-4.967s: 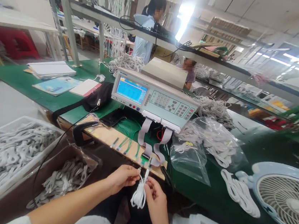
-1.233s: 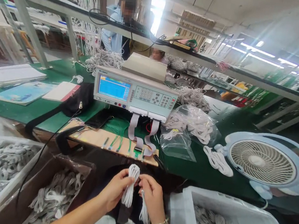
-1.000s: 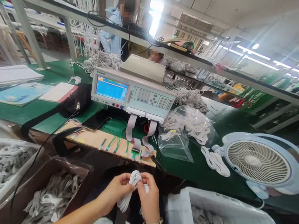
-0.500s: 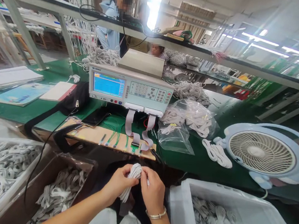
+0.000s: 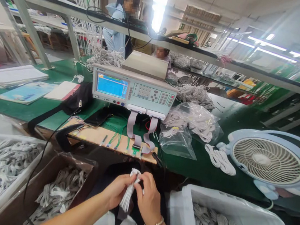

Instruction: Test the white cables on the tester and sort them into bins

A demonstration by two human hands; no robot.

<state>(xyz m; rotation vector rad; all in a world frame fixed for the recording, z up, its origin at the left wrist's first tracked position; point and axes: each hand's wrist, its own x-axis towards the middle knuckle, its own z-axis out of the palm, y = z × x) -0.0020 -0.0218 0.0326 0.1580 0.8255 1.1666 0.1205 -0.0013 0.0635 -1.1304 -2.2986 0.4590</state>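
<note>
A coiled bundle of white cable (image 5: 127, 196) hangs between my two hands, above my lap and in front of the bench edge. My left hand (image 5: 118, 188) grips the bundle near its upper part, thumb across it. At the bundle's top right, the bent fingers of my right hand (image 5: 149, 193) pinch the cable; which strand or end they hold is too small to tell. Just beyond the hands lies a wooden test board (image 5: 95, 135) with green wires and connectors. Grey ribbon cables (image 5: 149, 134) run from it up to a bench tester (image 5: 133, 92) with a lit blue screen.
At left stand a white bin (image 5: 47, 145) and a brown-lined box (image 5: 88, 174), both holding cable bundles. A white bin (image 5: 237, 202) with more bundles is at right. On the green bench (image 5: 181, 170) are bagged cables (image 5: 179, 141), a fan (image 5: 267, 160) and booklets (image 5: 24, 93). Two people are behind.
My right hand has shifted slightly left and its fingers now overlap the top of the cable bundle. The bundle hangs more upright. The whole view has tilted a little.
</note>
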